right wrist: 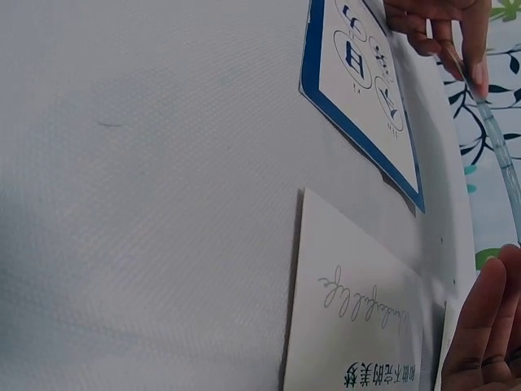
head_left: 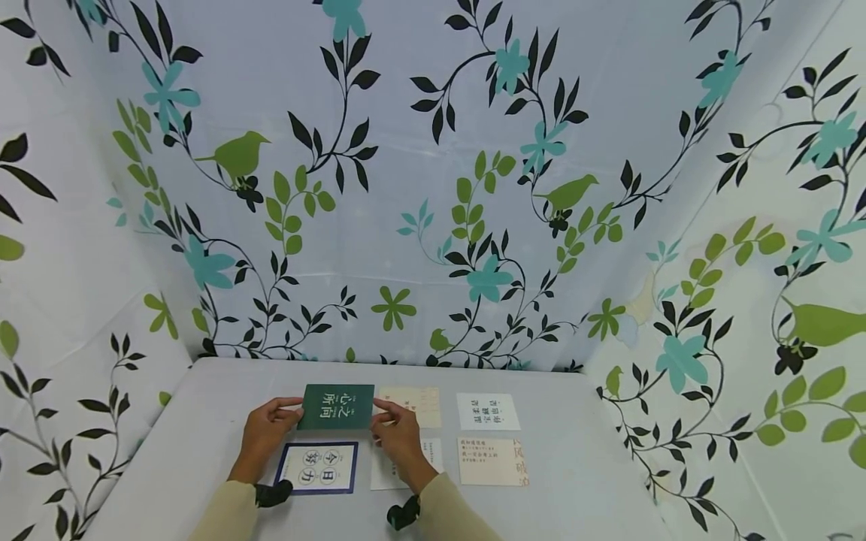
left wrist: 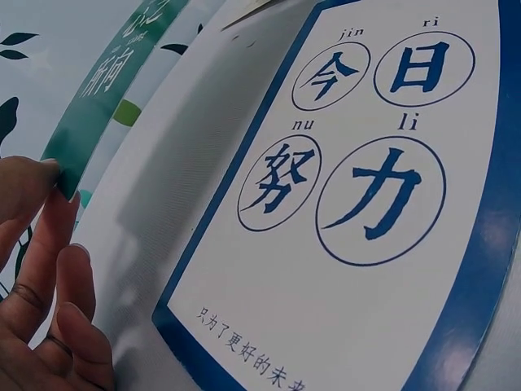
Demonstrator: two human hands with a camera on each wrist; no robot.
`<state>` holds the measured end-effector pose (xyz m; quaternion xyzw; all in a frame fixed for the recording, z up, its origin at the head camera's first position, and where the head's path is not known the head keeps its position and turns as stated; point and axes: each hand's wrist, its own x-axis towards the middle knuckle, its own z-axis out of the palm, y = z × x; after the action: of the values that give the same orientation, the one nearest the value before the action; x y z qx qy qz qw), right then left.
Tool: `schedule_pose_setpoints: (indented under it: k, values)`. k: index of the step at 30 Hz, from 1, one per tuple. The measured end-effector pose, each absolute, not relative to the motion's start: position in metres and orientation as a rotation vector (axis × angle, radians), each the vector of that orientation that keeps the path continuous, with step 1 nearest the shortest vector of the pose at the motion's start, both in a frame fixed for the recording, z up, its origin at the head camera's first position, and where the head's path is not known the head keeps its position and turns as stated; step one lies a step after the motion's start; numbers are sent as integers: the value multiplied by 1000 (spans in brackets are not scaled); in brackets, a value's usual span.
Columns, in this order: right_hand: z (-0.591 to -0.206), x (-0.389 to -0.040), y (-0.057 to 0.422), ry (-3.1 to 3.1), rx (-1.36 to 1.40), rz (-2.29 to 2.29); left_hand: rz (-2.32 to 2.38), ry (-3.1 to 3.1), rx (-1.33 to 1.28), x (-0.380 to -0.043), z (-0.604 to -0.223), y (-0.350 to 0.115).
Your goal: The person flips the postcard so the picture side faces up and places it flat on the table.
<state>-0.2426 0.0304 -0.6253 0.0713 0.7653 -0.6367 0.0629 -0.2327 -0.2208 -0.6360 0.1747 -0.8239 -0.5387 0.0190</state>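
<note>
A green card (head_left: 338,406) with white characters is held between both hands, lifted off the table. My left hand (head_left: 264,437) pinches its left edge between thumb and fingers; the left wrist view shows the pinch at the corner of the green card (left wrist: 89,114). At the opposite edge, my right hand (head_left: 399,442) grips the card with thumb and fingertips. Below the green card lies a blue-bordered card (head_left: 318,487) with circled characters. A white card (head_left: 383,473) with script lettering is partly hidden under my right hand.
A cream card (head_left: 428,406) lies behind my right hand. Farther right are a white card (head_left: 489,412) with dark characters and a beige card (head_left: 494,462) with reddish print. All rest on a white-covered table (head_left: 575,436), with a leaf-patterned curtain (head_left: 406,188) behind it.
</note>
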Motion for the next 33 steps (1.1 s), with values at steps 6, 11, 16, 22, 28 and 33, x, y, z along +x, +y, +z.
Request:
schedule_pose_setpoints:
  k: [6,11,16,22,28,33]
  values:
    - [-626,-242,29,2312,217,-1917,-1680,-2544,547,-232,-638,-221]
    - [-626,-241,28,2311,203,-1917,-1683,-2535,578,-233,-641,-222]
    - [-626,-239,27,2319,213,-1903,-1687,-2539,580,-231,-644,-222]
    - [-625,-236,26,2310,225,-1887,-1704,-2522,571,-228,-645,-222]
    - [-625,-236,25,2326,204,-1874,-1703,-2518,584,-229,-645,-221]
    - [-625,-236,25,2341,200,-1876,-1706,-2527,575,-228,-645,-221]
